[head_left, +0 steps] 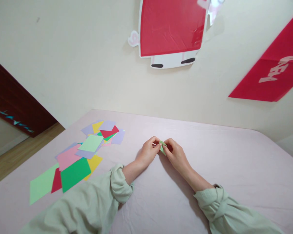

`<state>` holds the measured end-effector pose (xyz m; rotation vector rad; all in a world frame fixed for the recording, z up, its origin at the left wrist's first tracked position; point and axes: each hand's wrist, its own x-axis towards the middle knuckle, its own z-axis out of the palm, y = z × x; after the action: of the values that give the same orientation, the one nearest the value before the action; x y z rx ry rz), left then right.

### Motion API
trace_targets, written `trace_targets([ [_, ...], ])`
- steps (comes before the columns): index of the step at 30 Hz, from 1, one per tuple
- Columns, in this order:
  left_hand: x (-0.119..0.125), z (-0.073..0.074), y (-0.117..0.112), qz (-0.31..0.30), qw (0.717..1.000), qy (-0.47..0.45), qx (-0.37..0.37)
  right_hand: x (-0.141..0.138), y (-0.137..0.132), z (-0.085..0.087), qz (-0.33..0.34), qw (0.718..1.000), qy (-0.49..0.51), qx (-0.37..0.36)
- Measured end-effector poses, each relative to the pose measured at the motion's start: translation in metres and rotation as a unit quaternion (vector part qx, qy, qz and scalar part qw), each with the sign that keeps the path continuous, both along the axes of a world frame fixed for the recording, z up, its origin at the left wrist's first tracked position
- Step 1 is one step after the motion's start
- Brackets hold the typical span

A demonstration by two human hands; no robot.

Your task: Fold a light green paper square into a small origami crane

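The light-green piece of paper (162,149) is small and looks folded or curled; which of these, it is not possible to tell. Its upper part appears a darker green than its lower part. It sits at a slant between the fingertips of the left hand (149,150) and the right hand (177,155), which partly hide its two sides.

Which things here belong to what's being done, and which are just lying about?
In the job:
Small green paper, held by left grip and right grip
Table, underneath

Just about:
Loose sheets, untouched, though possibly spares
Banner, on the wall
Cutout, likewise
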<state>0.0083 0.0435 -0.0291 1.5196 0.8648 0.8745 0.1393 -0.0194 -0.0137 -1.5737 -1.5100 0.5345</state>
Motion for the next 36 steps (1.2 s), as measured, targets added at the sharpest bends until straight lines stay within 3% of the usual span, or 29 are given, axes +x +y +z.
trace_targets([
  [7,-0.0014,0.0071,-0.0048,0.009,0.999,0.015,0.035,-0.0008,0.0002,0.0001,-0.030,1.000,-0.007,-0.002],
  [12,-0.0010,0.0097,-0.0069,0.019,0.999,0.014,0.037,-0.0028,-0.0001,-0.0025,-0.061,0.996,-0.072,0.001],
  [17,0.0012,0.0081,-0.0056,0.030,1.000,0.001,-0.006,-0.0050,-0.0018,-0.0034,-0.066,0.987,-0.145,0.004],
  [21,0.0016,0.0063,-0.0029,0.042,0.999,-0.011,-0.032,-0.0039,-0.0033,-0.0041,-0.031,0.987,-0.155,0.008],
  [29,-0.0018,0.0042,0.0013,0.048,0.999,-0.010,0.004,-0.0052,-0.0048,0.0023,0.019,0.995,-0.093,0.035],
  [36,-0.0010,0.0059,0.0005,0.046,0.999,-0.016,0.018,-0.0027,0.0004,-0.0017,0.004,0.998,0.059,0.027],
])
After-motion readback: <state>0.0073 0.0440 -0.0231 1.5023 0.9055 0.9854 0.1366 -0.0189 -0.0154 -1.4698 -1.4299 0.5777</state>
